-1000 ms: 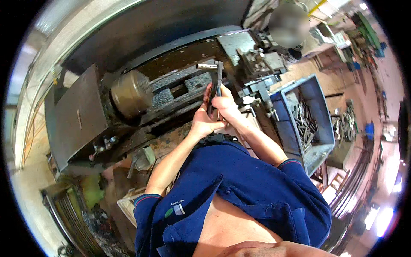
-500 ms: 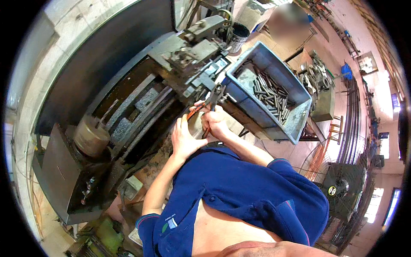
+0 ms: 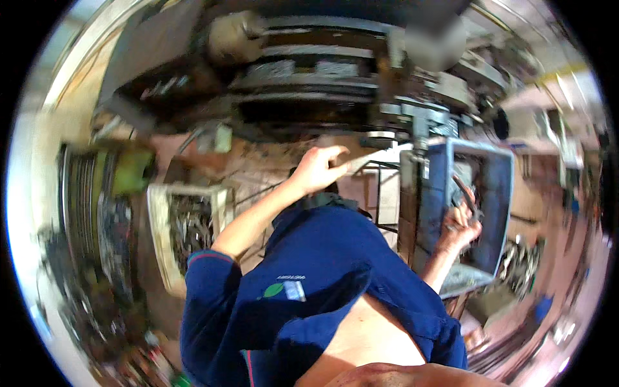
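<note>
Dark tool [image 3: 465, 193] moved over blue bin [image 3: 500, 213], right fingers [image 3: 461, 211] gripping it, left fingers [image 3: 336, 151] now spread

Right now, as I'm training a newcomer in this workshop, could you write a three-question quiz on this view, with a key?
1. What colour is the bin seen behind the right hand? A) green; B) blue; C) red.
2. True or false: the left hand is clasping the rim of that bin.
3. Fill in the blank: the long dark object is in the person's ____ hand.

Key: 1. B. 2. False: it is well apart from the bin. 3. right (the object is too blurred to identify).
</note>
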### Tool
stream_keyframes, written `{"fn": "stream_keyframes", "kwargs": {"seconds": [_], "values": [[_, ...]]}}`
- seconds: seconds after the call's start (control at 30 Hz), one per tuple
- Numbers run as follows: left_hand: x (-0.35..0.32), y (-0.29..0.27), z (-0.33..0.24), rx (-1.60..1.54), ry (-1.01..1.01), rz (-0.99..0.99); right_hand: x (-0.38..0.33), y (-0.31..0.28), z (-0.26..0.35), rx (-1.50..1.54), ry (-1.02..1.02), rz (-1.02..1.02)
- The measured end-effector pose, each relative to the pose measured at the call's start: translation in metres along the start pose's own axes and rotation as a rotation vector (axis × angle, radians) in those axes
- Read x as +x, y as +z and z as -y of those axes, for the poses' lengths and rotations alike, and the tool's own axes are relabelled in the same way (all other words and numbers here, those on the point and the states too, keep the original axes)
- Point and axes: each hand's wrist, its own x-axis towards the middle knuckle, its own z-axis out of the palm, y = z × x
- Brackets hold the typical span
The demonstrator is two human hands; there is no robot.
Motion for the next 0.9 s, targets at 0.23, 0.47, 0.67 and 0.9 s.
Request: {"fn": "stream_keyframes", "kwargs": {"seconds": [0.23, 0.47, 0.67, 0.9], "values": [[-0.090, -0.053, 0.077, -0.394, -0.313, -0.548, -0.001, 0.005, -0.039, -0.185, 0.296, 0.282], [-0.246, -0.129, 0.180, -0.469, -0.523, -1.182, -0.039, 0.049, -0.143, -0.419, 0.536, 0.381], [-0.304, -0.120, 0.305, -0.181, -0.918, -0.949, -0.053, 0.073, -0.195, -0.554, 0.672, 0.438], [-0.252, -0.122, 0.342, 0.157, -1.011, -0.742, -0.070, 0.083, -0.232, -0.645, 0.729, 0.429]]}}
